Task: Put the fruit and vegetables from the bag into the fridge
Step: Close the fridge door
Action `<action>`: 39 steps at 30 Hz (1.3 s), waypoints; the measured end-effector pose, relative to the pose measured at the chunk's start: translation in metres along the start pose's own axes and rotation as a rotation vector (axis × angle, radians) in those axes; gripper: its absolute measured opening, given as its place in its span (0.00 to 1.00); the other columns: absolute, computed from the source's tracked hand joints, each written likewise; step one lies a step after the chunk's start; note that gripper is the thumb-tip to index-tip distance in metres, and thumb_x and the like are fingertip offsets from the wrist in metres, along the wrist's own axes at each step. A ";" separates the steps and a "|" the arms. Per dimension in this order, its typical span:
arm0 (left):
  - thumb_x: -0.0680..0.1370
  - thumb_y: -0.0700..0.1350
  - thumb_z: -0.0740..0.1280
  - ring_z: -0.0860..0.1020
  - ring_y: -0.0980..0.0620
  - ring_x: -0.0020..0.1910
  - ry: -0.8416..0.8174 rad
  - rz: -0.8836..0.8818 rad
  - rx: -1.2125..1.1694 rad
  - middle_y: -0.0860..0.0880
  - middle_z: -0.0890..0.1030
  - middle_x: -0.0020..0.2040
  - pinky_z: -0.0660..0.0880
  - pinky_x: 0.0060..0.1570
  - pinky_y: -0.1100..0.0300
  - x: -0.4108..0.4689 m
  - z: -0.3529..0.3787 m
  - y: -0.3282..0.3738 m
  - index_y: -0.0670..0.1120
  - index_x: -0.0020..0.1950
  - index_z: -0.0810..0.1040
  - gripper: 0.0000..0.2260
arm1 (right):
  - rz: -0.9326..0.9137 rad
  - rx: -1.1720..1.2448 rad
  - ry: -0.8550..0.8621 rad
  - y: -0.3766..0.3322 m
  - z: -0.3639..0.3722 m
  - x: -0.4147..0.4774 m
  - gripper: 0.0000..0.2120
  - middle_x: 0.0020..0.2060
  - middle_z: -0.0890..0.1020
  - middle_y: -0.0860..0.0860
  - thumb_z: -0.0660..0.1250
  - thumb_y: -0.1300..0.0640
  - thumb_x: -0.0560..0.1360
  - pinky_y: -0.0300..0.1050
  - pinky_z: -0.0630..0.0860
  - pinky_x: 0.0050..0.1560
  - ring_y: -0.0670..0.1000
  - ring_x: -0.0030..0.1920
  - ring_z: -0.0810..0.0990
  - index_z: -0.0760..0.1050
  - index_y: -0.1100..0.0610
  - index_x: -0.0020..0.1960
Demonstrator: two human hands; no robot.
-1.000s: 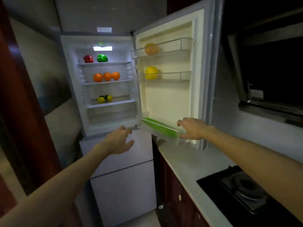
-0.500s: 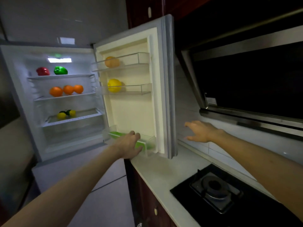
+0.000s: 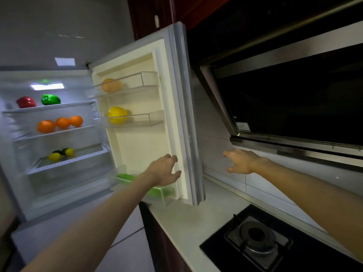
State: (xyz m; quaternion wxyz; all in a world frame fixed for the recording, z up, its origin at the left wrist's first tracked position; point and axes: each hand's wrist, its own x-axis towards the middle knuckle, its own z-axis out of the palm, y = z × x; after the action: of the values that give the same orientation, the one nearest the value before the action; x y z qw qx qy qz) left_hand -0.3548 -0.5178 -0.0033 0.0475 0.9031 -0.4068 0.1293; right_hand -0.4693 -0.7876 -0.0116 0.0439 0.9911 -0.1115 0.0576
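From the head camera, the job looked close to finished: the fridge [image 3: 51, 134] at the left of the frame stood open and stocked, and no bag was in sight, so whether anything was left I could not tell. On its top shelf sat a red pepper [image 3: 26, 102] beside a green pepper [image 3: 50, 99]; the shelf below held three oranges [image 3: 60, 123]; lower still lay two lemons [image 3: 60, 154] with something dark between them. On the open door [image 3: 176, 114] at center frame, the upper rack held an orange fruit [image 3: 111, 85], the middle rack a yellow fruit [image 3: 117, 115], and the bottom bin a long green vegetable [image 3: 157, 191]. The left hand [image 3: 164, 170] was empty, fingers spread loose by the door's inner edge, perhaps to swing it shut. The right hand [image 3: 242, 161], also empty and open, hovered above the counter [image 3: 186, 222] right of the door.
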 end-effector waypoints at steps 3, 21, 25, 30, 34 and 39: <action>0.78 0.54 0.62 0.74 0.42 0.60 0.017 -0.006 -0.002 0.43 0.73 0.62 0.72 0.58 0.50 0.017 0.000 0.006 0.43 0.69 0.67 0.23 | -0.012 0.009 0.010 0.007 0.002 0.019 0.30 0.68 0.70 0.56 0.64 0.42 0.76 0.55 0.74 0.59 0.57 0.63 0.73 0.59 0.52 0.74; 0.78 0.53 0.62 0.74 0.39 0.57 0.047 -0.120 0.061 0.41 0.71 0.61 0.73 0.54 0.47 0.072 0.010 0.008 0.42 0.67 0.66 0.23 | -0.135 0.515 -0.077 -0.020 0.030 0.108 0.35 0.70 0.70 0.54 0.60 0.45 0.80 0.51 0.69 0.66 0.54 0.66 0.72 0.46 0.51 0.79; 0.78 0.53 0.63 0.73 0.39 0.59 0.052 -0.120 0.069 0.41 0.70 0.62 0.73 0.55 0.47 0.072 0.010 0.005 0.42 0.68 0.65 0.23 | -0.152 0.551 -0.064 -0.017 0.038 0.109 0.36 0.64 0.74 0.58 0.61 0.44 0.79 0.51 0.73 0.60 0.51 0.53 0.74 0.45 0.47 0.79; 0.78 0.53 0.63 0.74 0.38 0.59 0.089 -0.122 0.063 0.40 0.71 0.63 0.73 0.55 0.46 0.061 0.006 0.001 0.41 0.70 0.63 0.25 | -0.173 0.570 -0.056 -0.024 0.037 0.100 0.34 0.66 0.73 0.58 0.61 0.45 0.79 0.53 0.74 0.64 0.56 0.62 0.75 0.47 0.46 0.78; 0.77 0.53 0.62 0.75 0.38 0.57 0.113 -0.132 0.065 0.39 0.74 0.60 0.73 0.54 0.46 0.045 0.004 -0.008 0.42 0.70 0.60 0.26 | -0.218 0.521 -0.064 -0.034 0.030 0.088 0.31 0.66 0.73 0.57 0.60 0.46 0.80 0.49 0.73 0.62 0.55 0.62 0.74 0.49 0.47 0.78; 0.76 0.53 0.62 0.76 0.38 0.53 0.153 -0.143 0.047 0.40 0.76 0.54 0.74 0.50 0.46 0.010 -0.005 -0.025 0.44 0.71 0.56 0.29 | -0.294 0.472 -0.058 -0.053 0.015 0.074 0.32 0.75 0.60 0.57 0.60 0.45 0.80 0.55 0.67 0.69 0.58 0.71 0.65 0.46 0.40 0.77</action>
State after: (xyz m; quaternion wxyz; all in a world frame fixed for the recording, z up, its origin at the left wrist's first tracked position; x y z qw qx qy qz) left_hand -0.3304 -0.5076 0.0046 0.0665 0.9182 -0.3333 0.2034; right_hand -0.3838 -0.7539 -0.0212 -0.1838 0.9807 0.0485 0.0467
